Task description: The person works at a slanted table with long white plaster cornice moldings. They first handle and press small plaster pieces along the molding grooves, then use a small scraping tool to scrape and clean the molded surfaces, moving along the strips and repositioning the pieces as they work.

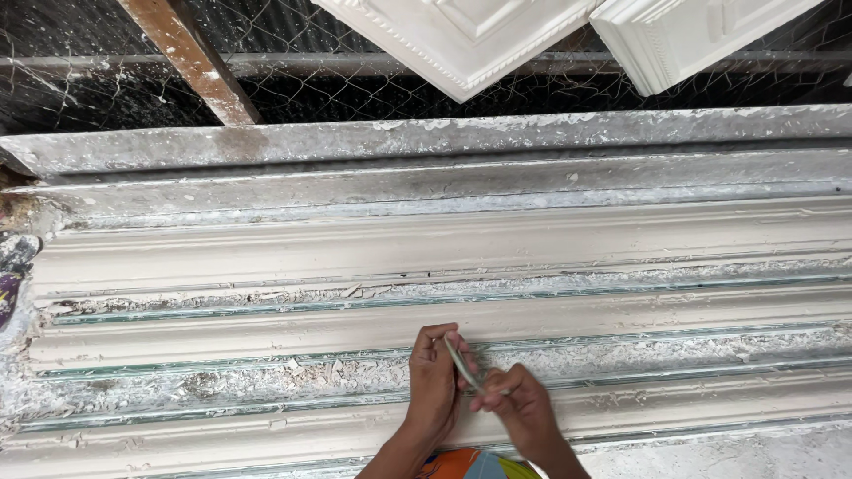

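My left hand and my right hand meet low in the middle of the head view, over long white plaster mouldings that lie side by side in a mould bed. Both hands pinch a thin, flat, pale blade-like scraper, which stands tilted between the fingertips. The left fingers curl round its upper end and the right fingers hold its lower end. Plaster flakes lie in the grooves between the mouldings just left of my hands.
Thin glass strips run along the grooves. A grey plaster-caked ledge borders the far side. Behind it are wire mesh, a rusty slanted bar and two white ornamental plaster panels.
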### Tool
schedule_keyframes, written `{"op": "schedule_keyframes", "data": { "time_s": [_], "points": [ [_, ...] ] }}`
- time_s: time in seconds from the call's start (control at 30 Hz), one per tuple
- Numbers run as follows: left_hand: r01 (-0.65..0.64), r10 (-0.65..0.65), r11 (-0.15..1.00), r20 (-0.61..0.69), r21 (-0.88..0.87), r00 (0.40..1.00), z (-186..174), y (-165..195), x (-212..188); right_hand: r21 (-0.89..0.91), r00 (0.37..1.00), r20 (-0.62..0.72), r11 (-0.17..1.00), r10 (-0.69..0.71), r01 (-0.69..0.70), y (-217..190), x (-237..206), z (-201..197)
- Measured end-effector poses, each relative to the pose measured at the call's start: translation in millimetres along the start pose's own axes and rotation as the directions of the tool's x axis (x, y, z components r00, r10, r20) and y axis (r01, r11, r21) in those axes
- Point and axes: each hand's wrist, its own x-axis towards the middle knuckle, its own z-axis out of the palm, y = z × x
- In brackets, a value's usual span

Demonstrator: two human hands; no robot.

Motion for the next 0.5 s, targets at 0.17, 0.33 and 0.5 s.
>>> {"op": "schedule_keyframes", "data": {
  "time_s": [0.17, 0.33, 0.5],
  "points": [
    [0.068, -0.053, 0.993, 0.138, -0.101, 0.989, 4.6, 6.7, -13.7, 0.212, 0.930, -0.364, 0.977, 0.052, 0.029, 0.5, 11.0, -26.9],
    [-0.088, -0.037, 0.983, 0.652, 0.159, 0.757, 10.6, 38.5, -42.0, 0.526, 0.953, -0.275, 0.849, 0.123, 0.042, -0.9, 22.1, -34.4],
    [-0.096, -0.219, 0.910, 0.664, 0.404, 0.715, 10.3, 57.8, -41.7, 0.415, 0.888, -0.337, 0.896, 0.314, -0.160, -3.9, 21.7, -17.6]
  ]
}}
